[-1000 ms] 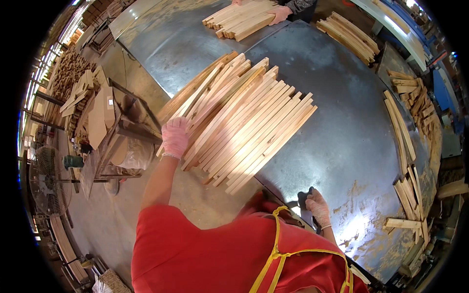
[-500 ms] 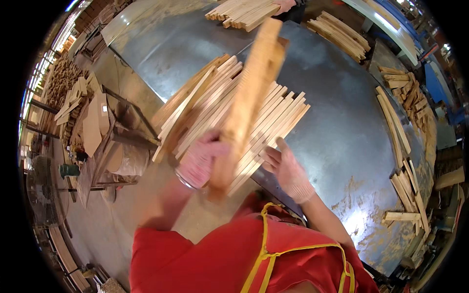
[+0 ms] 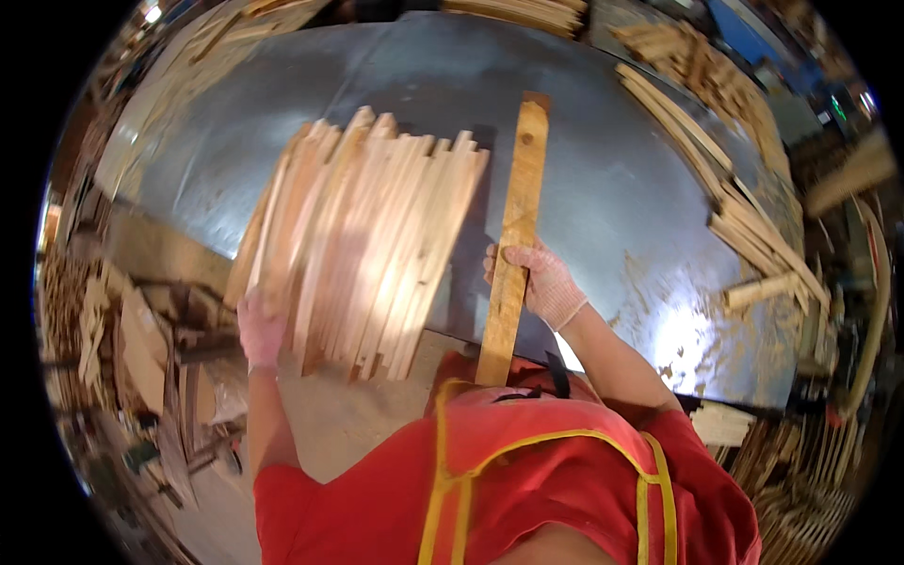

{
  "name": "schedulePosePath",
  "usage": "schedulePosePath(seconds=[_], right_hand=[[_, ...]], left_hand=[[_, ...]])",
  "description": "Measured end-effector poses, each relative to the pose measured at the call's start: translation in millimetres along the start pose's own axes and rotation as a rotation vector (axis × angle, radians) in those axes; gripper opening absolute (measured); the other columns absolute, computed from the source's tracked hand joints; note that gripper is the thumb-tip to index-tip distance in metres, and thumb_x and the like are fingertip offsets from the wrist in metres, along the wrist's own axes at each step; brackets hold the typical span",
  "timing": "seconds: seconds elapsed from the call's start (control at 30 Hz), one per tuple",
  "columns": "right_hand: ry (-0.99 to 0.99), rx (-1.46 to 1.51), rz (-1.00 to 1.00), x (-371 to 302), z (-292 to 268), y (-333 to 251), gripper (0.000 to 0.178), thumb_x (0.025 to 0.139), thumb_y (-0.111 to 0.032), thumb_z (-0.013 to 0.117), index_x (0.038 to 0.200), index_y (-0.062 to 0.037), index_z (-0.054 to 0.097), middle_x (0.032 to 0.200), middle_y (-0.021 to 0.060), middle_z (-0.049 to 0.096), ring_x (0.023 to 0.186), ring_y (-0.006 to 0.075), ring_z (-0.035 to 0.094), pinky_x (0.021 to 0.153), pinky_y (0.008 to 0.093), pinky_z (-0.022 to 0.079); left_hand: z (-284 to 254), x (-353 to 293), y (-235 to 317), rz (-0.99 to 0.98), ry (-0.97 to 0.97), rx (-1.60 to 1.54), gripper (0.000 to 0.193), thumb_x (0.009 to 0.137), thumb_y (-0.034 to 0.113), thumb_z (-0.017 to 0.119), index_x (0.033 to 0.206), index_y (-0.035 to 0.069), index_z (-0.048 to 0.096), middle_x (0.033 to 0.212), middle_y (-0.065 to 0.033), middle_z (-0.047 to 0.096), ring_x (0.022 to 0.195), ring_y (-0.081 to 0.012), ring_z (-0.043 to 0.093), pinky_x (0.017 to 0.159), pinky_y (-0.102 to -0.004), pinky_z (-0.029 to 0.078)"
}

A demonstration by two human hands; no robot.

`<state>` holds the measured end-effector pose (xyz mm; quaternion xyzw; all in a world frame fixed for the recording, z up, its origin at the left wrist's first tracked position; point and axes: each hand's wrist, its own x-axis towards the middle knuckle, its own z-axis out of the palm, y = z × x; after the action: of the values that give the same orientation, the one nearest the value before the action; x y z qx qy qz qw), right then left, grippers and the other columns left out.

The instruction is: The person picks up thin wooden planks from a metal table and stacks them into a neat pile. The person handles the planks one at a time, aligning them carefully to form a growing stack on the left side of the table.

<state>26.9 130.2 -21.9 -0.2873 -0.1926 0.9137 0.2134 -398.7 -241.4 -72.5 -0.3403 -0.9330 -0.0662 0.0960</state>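
Note:
My right hand (image 3: 549,285), in a pale pinkish glove, is closed around a narrow wooden board (image 3: 520,202). The board is tan with a dark knot near its far end, and its near end comes close to my apron. To the left lies a layer of pale wooden strips (image 3: 395,226), side by side with uneven ends, their near ends jutting past the table edge. At the near end of the leftmost strips is my left hand (image 3: 261,328), gloved and slightly blurred, its fingers curled on a wooden strip (image 3: 269,231).
The strips rest on a grey metal-topped table (image 3: 603,179) dusted with sawdust. Loose wooden sticks (image 3: 763,245) and a heap of offcuts (image 3: 702,61) lie along its right side. Another stack of strips (image 3: 518,11) is at the far edge. Cardboard (image 3: 141,344) stands on the left.
The board has passed from my left hand into my right and now lies right of the strips. My left hand has moved to the left strips. The view has turned rightward.

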Motion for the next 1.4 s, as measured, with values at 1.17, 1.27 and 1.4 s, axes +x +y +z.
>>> schedulePosePath(seconds=[1.17,1.27,1.4], right_hand=[[2.300,-0.025,0.113,-671.9,-697.4,52.5,0.040,0.090,-0.013,0.071,0.130,-0.0070,0.071,0.122,0.0206,0.078,0.111,0.0351,0.077,0.094,0.0458,0.057],[1.994,-0.156,-0.048,-664.0,-751.2,68.8,0.055,0.094,-0.026,0.073,0.145,-0.0094,0.063,0.142,0.0229,0.068,0.137,0.0369,0.062,0.114,0.0445,0.047],[1.849,-0.059,-0.102,-654.6,-716.8,0.7,0.082,0.102,-0.050,0.065,0.165,-0.0026,0.041,0.163,0.0258,0.052,0.154,0.0389,0.046,0.128,0.0442,0.034]], left_hand=[[-204.2,-287.5,849.3,1.560,-0.260,-0.505,0.054,0.099,0.011,0.067,0.148,-0.003,0.049,0.141,-0.0161,0.062,0.114,-0.0312,0.062,0.099,-0.0442,0.051],[-203.4,-293.4,891.8,1.640,-0.285,-0.493,0.059,0.097,0.009,0.068,0.151,-0.002,0.048,0.144,-0.0163,0.061,0.118,-0.0319,0.061,0.102,-0.0447,0.050],[-197.8,-302.8,883.8,1.552,-0.295,-0.473,0.064,0.094,0.007,0.070,0.154,-0.001,0.046,0.147,-0.0165,0.058,0.124,-0.0328,0.059,0.106,-0.0455,0.048]])
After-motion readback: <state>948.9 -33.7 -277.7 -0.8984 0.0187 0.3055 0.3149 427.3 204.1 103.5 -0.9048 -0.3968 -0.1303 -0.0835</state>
